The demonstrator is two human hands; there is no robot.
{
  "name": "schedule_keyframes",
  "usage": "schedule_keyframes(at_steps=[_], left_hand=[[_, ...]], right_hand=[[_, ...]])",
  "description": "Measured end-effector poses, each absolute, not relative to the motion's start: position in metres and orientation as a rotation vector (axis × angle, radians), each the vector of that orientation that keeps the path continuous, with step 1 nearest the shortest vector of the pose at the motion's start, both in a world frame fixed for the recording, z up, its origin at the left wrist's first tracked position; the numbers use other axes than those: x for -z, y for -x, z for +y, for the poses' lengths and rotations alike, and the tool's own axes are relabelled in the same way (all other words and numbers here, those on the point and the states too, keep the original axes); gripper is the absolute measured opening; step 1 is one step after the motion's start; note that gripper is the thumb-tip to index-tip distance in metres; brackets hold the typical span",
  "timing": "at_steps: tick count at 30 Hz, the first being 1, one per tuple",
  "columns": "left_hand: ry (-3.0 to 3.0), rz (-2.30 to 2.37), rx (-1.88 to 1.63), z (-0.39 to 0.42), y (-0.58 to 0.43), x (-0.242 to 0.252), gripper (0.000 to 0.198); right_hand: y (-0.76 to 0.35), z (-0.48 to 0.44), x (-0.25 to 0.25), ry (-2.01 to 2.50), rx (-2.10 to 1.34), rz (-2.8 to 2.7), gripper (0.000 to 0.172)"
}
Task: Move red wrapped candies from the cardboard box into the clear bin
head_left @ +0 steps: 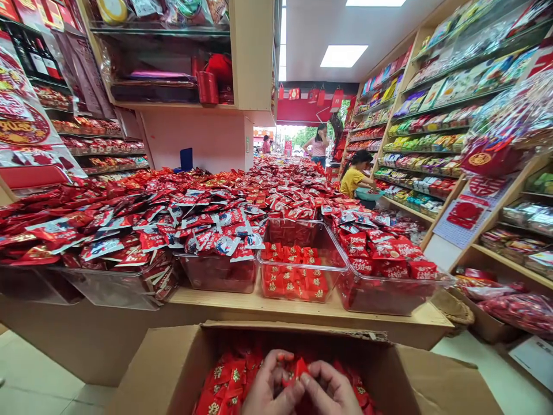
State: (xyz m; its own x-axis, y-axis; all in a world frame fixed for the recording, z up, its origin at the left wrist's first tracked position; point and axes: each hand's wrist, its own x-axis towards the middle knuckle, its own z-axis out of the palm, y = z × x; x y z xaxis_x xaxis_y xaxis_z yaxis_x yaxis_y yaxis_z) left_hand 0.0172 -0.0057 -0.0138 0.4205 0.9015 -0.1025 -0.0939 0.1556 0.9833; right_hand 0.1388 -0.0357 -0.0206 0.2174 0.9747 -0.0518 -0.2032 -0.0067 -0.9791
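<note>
Both hands are over an open cardboard box (pixel 166 360) at the bottom of the view. Between them, a small red packet (pixel 301 366) is pinched, its pointed tip showing above the fingers; most of it is hidden. My left hand (pixel 271 387) has its thumb and fingers closed on one side of it. From the other side my right hand (pixel 329 387) grips it with thumb and forefinger. Below and around the hands lie many red packets with gold characters (pixel 222 383), filling the box.
Behind the box, a wooden counter (pixel 242 301) carries clear plastic bins, one with gold-marked red packets (pixel 294 282), others heaped with red sachets (pixel 224 225). Stocked shelves (pixel 427 124) line the right side. A person in yellow (pixel 352 178) and another standing person (pixel 318 147) are farther back.
</note>
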Motion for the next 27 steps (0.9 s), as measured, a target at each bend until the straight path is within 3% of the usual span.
schedule_keyframes(at_steps=[5, 19, 27], left_hand=[[-0.984, 0.923, -0.885, -0.007, -0.017, -0.003, 0.029], [-0.824, 0.968, -1.001, -0.009, -0.016, -0.008, 0.018], [-0.709, 0.831, -1.048, -0.016, -0.021, -0.007, 0.015]], right_hand=[[-0.141, -0.043, 0.001, 1.153, -1.178, -0.794, 0.031], [-0.141, -0.047, -0.003, 1.182, -1.145, -0.753, 0.016], [-0.131, -0.049, 0.005, 0.921, -1.385, -0.337, 0.018]])
